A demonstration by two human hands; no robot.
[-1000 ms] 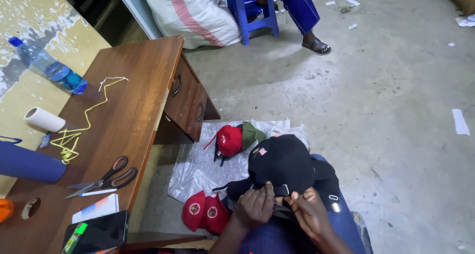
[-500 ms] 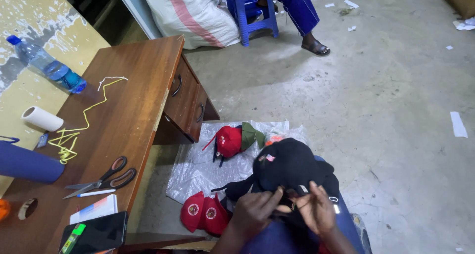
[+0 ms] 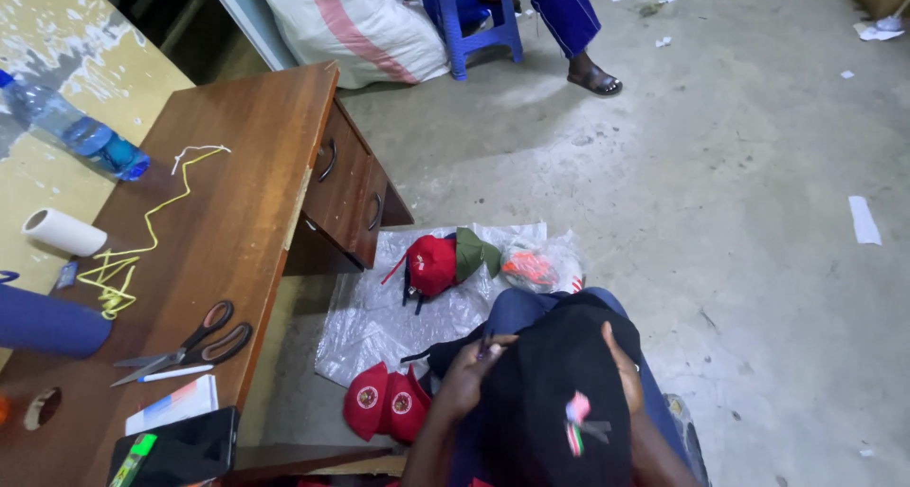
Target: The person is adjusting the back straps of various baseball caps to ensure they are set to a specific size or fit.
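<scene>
The black cap (image 3: 559,392) lies on the person's lap at the near edge of the view, right of the wooden surface (image 3: 237,221). Its long axis runs near to far, and a small red, white and grey patch on it sits toward the near end. Which end carries the brim cannot be told.

The left hand (image 3: 471,378) grips the cap's left edge, fingers curled closed on the fabric, with a thin dark item pinched at the fingertips; its kind cannot be told. The right hand (image 3: 621,373) lies along the cap's right side, fingers pressed flat against the crown, holding it.

On the floor, just beyond the knees, a clear plastic sheet (image 3: 379,307) carries a red cap (image 3: 431,264), a green cap (image 3: 477,253) touching it, and a bagged orange item (image 3: 536,267). Two more red caps (image 3: 384,404) lie at the sheet's near edge, left of the lap.

The surface holds scissors (image 3: 190,340), a pen (image 3: 175,374), a phone (image 3: 185,446), yellow cord (image 3: 133,250), a white roll (image 3: 64,232), a blue cylinder (image 3: 47,321) and a water bottle (image 3: 81,131). At the far end, another person's foot (image 3: 595,75) rests beside a blue stool (image 3: 474,13).
</scene>
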